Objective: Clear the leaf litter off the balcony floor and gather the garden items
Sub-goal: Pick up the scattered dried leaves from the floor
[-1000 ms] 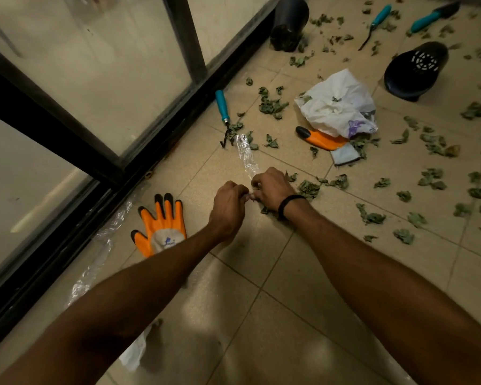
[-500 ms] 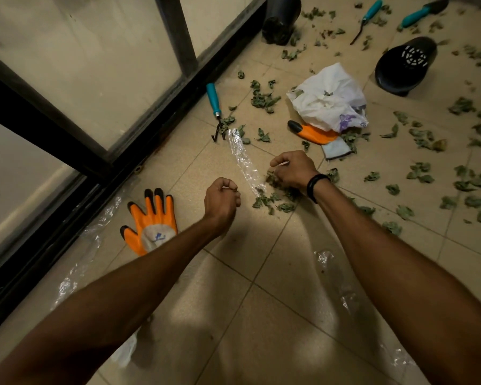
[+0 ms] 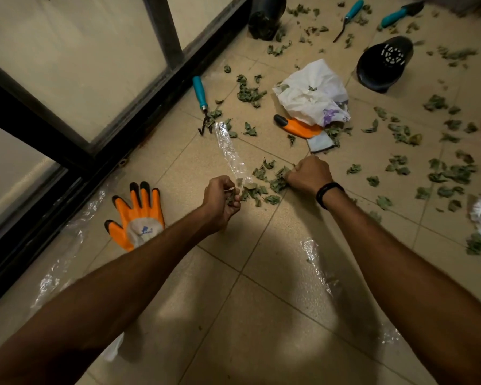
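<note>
Dry green leaves (image 3: 264, 184) lie in a small heap on the beige tiled floor (image 3: 261, 315), with many more scattered to the right. My left hand (image 3: 220, 200) is closed on a few leaves and the edge of a clear plastic bag (image 3: 229, 151) that stretches away from it. My right hand (image 3: 308, 173) is fisted on the heap's right side, gripping leaves. An orange glove (image 3: 138, 218) lies flat to the left. A second orange glove (image 3: 297, 126) sits partly under a white plastic bag (image 3: 311, 90).
A teal-handled hand rake (image 3: 200, 101) lies near the black door frame (image 3: 95, 151). Two more teal tools (image 3: 350, 15) lie at the top. One black pot (image 3: 383, 62) lies on its side, another (image 3: 264, 20) by the frame. Clear plastic (image 3: 317, 259) shows under my right arm.
My left hand has closed on leaves beside the plastic strip. My right hand has curled into a fist on the heap, and the heap looks more gathered.
</note>
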Demonstrator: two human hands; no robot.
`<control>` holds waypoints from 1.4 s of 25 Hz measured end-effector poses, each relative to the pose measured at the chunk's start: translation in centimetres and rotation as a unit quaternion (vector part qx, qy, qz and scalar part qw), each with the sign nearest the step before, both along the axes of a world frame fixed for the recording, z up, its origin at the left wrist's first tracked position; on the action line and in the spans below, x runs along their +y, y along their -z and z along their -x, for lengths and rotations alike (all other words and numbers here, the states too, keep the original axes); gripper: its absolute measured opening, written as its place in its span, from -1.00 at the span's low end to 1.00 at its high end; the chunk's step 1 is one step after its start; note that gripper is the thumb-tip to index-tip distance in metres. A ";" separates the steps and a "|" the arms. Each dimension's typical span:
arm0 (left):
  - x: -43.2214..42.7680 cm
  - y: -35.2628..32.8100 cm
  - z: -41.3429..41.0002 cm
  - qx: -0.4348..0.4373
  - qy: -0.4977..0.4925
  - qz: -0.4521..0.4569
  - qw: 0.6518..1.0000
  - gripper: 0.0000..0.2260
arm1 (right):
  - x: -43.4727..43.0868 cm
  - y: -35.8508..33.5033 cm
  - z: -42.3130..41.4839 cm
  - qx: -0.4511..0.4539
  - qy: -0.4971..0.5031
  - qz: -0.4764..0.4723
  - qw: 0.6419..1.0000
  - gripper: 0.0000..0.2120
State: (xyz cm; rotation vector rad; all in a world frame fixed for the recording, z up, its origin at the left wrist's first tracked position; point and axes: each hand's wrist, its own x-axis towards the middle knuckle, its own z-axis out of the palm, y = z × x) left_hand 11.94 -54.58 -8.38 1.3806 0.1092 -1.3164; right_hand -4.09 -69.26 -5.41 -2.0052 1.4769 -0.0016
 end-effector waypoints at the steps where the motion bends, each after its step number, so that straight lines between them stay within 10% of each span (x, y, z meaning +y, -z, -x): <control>1: 0.1 0.1 0.2 -0.056 0.027 -0.009 0.998 -0.97 | 0.1 0.3 0.1 -0.004 0.003 0.019 1.000 -0.77; 7: 1.3 1.4 2.5 -0.564 0.231 -0.026 0.792 -0.89 | 5.4 1.7 0.4 -0.028 -0.100 0.096 0.990 -0.88; 18: 1.7 4.5 2.0 -0.673 0.306 -0.093 0.667 -0.75 | 5.9 1.5 -2.3 -0.042 -0.077 0.089 0.992 -0.79; 26: 1.9 2.9 1.2 -0.565 0.140 -0.089 0.809 -0.82 | 7.8 2.8 -5.9 0.005 -0.105 0.111 0.988 -0.72; 35: 0.7 3.3 -1.5 -0.683 0.199 -0.136 0.690 -0.61 | 7.4 0.8 -6.0 -0.125 -0.002 0.057 0.990 -0.85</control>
